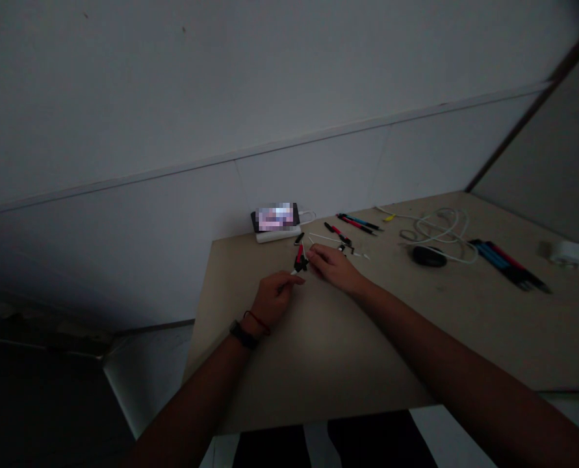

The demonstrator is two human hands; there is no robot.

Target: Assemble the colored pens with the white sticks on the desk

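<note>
Both my hands meet near the far part of a beige table. My left hand is closed in a pinch on the lower end of a red and black pen. A dark watch and a red string sit on that wrist. My right hand lies just right of the pen's top, fingers curled and touching it. Small loose pen parts and a thin white refill lie beyond the right hand.
A phone leans on a white power bank by the wall. Red and blue pens lie behind. At the right are a white cable coil, a black mouse, more pens and a white charger.
</note>
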